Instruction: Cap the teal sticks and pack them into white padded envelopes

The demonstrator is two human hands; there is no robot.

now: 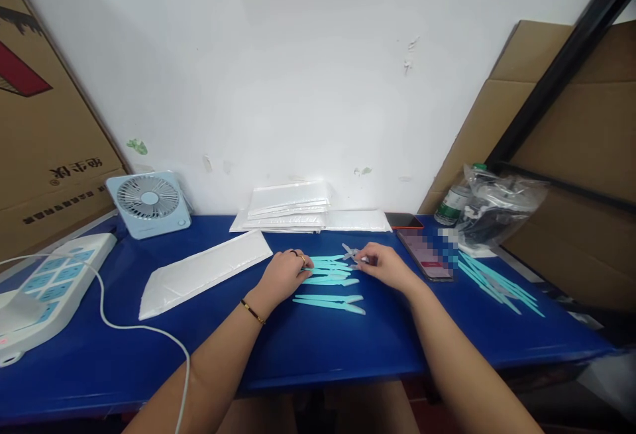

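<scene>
It looked like a small packing station in a stockroom or home-run shop. A blue table point(348, 348) stood against a bare, scuffed white wall point(298, 76). On the table, against the wall, lay a stack of white padded mailers point(293, 212), with one more mailer point(203, 271) in front of it to the left. Large cardboard cartons point(44, 136) leaned at the table's left end and flattened cardboard point(571, 175) at its right. A desk fan point(148, 202) and a power strip point(54, 281) sat on the left part of the table.
</scene>
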